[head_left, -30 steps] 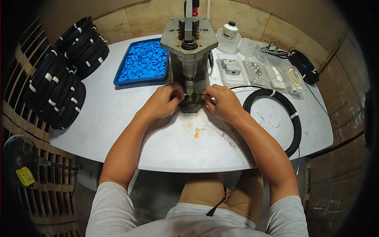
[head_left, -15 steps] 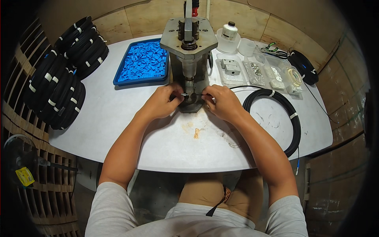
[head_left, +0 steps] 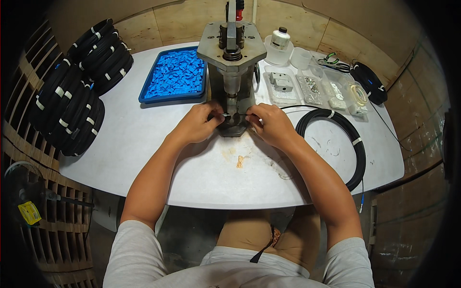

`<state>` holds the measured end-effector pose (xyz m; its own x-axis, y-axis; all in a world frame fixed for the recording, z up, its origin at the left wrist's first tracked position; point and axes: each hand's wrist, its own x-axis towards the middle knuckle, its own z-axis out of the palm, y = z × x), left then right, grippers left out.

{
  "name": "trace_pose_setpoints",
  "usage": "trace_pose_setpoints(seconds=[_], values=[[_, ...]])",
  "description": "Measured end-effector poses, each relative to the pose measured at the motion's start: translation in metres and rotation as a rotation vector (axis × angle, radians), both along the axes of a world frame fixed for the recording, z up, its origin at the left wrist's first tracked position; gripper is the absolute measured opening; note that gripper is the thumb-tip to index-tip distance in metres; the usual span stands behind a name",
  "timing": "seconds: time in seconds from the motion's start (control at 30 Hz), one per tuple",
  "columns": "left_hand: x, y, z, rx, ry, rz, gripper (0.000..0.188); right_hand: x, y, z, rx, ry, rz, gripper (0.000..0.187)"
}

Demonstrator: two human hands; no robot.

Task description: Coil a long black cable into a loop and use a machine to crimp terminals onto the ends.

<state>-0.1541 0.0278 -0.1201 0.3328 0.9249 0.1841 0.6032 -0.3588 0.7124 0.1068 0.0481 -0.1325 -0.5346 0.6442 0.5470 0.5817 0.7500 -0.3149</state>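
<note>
A grey metal hand press (head_left: 213,48) stands upright in the middle of the table. At its base, my left hand (head_left: 197,126) pinches a small pale, metal-looking piece (head_left: 226,114) between thumb and fingers, on the left of the press's lower tool. Facing it from the right, my right hand (head_left: 274,124) is closed in a pinch on a thin black cable (head_left: 291,106). That cable runs back behind the hand to a black cable coil (head_left: 357,158) lying on the right. Fingers partly hide both held ends.
A blue tray (head_left: 168,99) of small blue pieces sits left of the press. Stacked black cable coils (head_left: 67,108) fill the far left. Toward the back right are a white bottle (head_left: 280,38), metal blocks (head_left: 281,82) and clear bags of small parts (head_left: 309,90).
Both hands stay at the press base with nearly the same grip. The view has shifted very slightly; nothing is plainly taken up or let go.
</note>
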Motion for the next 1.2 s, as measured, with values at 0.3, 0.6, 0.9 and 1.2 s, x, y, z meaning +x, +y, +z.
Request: trace_pose_setpoints(seconds=[0.3,0.6,0.9,1.2], values=[[-0.0006,-0.001,0.001,0.016,0.01,-0.001,0.025,-0.001,-0.0007,0.0001,0.067,-0.009,-0.004,0.011],[0.0006,-0.002,0.0,0.057,0.006,-0.004,0.022,0.0002,-0.0009,-0.0017,0.025,-0.008,-0.025,0.01],[0.0008,-0.0024,0.0014,0.055,0.0,0.005,0.022,-0.0002,-0.0032,0.0003,0.027,-0.007,-0.032,0.01],[0.0003,-0.0002,0.0006,0.041,0.038,0.005,0.024,-0.0003,-0.002,0.0,0.061,-0.027,0.003,0.01]])
